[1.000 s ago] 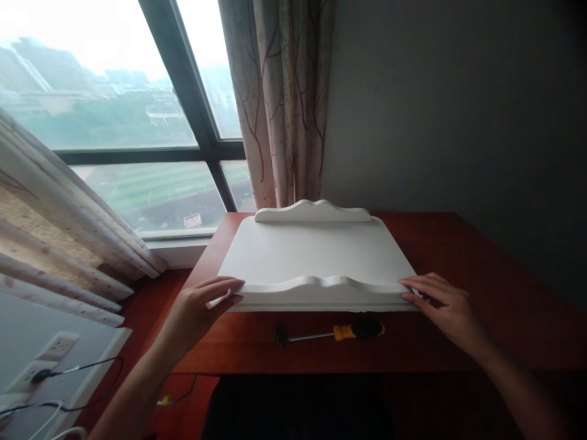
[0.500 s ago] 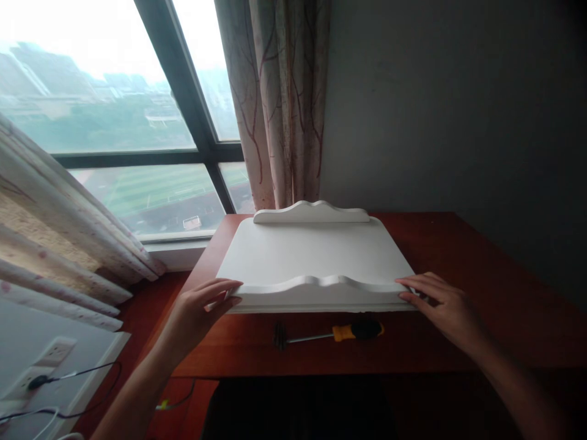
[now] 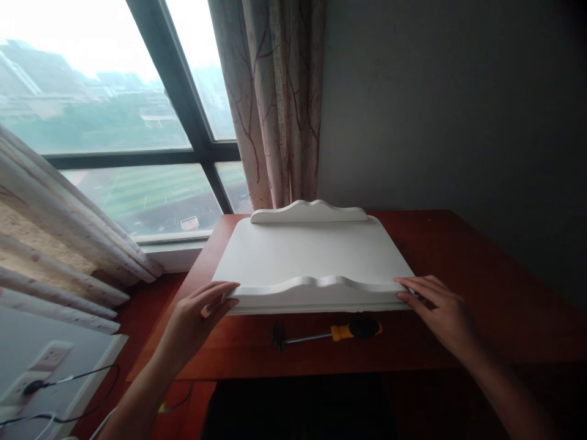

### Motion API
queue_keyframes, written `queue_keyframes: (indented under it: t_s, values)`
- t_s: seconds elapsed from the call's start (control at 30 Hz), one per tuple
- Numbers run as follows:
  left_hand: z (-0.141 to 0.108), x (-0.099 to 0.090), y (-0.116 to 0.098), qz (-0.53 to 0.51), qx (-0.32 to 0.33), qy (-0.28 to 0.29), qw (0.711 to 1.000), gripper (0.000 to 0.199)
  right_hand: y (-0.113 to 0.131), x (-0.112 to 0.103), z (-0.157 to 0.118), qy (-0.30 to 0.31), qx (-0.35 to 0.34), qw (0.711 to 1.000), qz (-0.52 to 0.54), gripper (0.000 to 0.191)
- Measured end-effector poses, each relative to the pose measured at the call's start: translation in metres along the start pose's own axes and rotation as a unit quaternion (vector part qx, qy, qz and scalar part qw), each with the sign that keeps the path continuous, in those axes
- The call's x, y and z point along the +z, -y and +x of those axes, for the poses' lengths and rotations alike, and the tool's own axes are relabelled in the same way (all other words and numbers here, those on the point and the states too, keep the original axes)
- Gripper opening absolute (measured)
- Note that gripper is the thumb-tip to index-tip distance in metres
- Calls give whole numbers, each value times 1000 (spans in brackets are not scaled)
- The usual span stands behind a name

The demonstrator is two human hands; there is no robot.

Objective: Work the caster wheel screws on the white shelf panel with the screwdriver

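A white board (image 3: 312, 250) with wavy raised edging along its front and back lies over the reddish wooden table (image 3: 477, 293). My left hand (image 3: 195, 315) pinches the front left end of the edging between thumb and fingers. At the front right end, my right hand (image 3: 440, 302) grips it the same way. Just in front of the board, a screwdriver (image 3: 342, 332) with a yellow and black handle lies on the table. By its tip sits a small dark cluster (image 3: 277, 336), perhaps screws, too dim to make out.
To the left is a large window (image 3: 114, 122) with patterned curtains (image 3: 279, 104). A wall socket (image 3: 46, 360) with a black plug and cables is at the lower left. Behind the table stands a grey wall (image 3: 413, 110). Something dark (image 3: 298, 406) is below the table's front edge.
The view has shifted slightly to the right, so things appear a little further left. Both hands keep their hold on the board, and the screwdriver has stayed in place.
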State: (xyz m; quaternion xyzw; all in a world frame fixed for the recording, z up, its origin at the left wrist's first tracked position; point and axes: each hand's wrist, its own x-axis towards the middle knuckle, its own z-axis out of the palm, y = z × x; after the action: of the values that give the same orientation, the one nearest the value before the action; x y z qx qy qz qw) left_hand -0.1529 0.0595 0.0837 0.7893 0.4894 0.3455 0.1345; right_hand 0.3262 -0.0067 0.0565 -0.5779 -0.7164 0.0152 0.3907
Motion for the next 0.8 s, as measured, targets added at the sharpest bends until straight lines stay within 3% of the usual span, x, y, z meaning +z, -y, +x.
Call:
queue_keyframes:
  t_s: [0.43,0.8]
  values:
    - [-1,2,0,27,48,-32,998,26,-12,10,-8,-29,11,999,11,26]
    - [-2,6,1,-17,14,-30,999,28,-7,9,-7,-18,66,997,45,30]
